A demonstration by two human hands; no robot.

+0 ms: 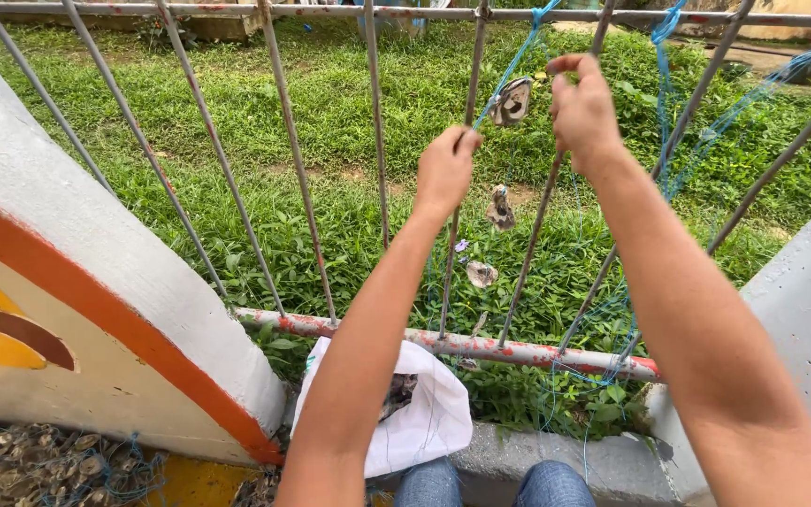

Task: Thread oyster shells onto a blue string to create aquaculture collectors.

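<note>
The shell (512, 100) hangs on the blue string (522, 54) right between both hands, left hand (446, 172) fisted just below-left, right hand (582, 111) pinched shut beside it, about equally close.

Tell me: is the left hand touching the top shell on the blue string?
Apart. The head view shows green grass between the left hand and the top shell; the hand sits lower, closed around a fence bar, beside the blue string.
</note>
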